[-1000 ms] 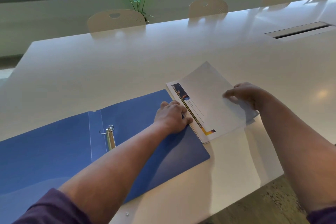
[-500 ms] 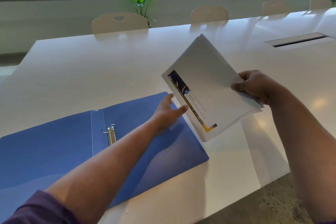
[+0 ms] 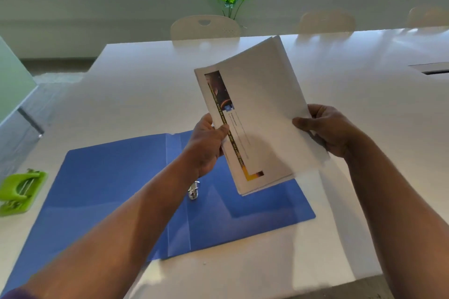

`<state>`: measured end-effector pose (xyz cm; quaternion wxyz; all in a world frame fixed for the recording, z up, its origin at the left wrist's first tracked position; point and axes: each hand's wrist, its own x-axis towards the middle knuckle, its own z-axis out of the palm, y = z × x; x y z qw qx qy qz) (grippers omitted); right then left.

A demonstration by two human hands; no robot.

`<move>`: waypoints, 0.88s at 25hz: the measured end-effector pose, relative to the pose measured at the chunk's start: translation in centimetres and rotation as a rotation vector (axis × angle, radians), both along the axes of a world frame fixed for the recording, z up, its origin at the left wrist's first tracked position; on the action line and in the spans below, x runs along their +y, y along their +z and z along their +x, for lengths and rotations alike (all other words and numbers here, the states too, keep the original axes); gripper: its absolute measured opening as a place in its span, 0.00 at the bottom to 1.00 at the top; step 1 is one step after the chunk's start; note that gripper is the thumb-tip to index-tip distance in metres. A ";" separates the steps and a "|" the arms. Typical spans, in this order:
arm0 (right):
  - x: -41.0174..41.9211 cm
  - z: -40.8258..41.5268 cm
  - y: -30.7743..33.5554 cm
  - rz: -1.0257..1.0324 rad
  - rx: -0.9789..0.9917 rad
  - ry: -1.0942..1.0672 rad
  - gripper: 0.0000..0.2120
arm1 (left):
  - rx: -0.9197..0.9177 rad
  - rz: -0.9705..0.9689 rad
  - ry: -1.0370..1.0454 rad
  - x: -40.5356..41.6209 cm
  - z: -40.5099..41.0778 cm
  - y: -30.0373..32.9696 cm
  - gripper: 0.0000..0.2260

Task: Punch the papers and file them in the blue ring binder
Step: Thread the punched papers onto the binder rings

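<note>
Hands, left (image 3: pixel 207 145) and right (image 3: pixel 329 128), grip the papers (image 3: pixel 262 109) above the open blue ring binder (image 3: pixel 116 177).

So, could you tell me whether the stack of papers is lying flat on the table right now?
No, both the left hand and the right hand hold the papers up above the open blue binder.
</note>
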<state>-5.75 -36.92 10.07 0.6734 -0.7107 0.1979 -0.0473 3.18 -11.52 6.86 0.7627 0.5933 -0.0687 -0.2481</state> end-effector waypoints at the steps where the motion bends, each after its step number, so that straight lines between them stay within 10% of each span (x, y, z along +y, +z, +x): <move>1: 0.8 0.5 -0.6 0.033 -0.027 0.036 0.11 | -0.031 0.019 0.027 1.0 0.1 0.0 0.11; 11: 5.3 3.1 -2.6 0.074 -0.116 0.215 0.20 | -0.347 0.080 0.107 6.1 0.3 -0.6 0.10; 22: 5.7 3.1 -0.3 -0.208 -0.107 0.186 0.06 | -0.225 0.047 0.064 6.5 0.0 0.2 0.10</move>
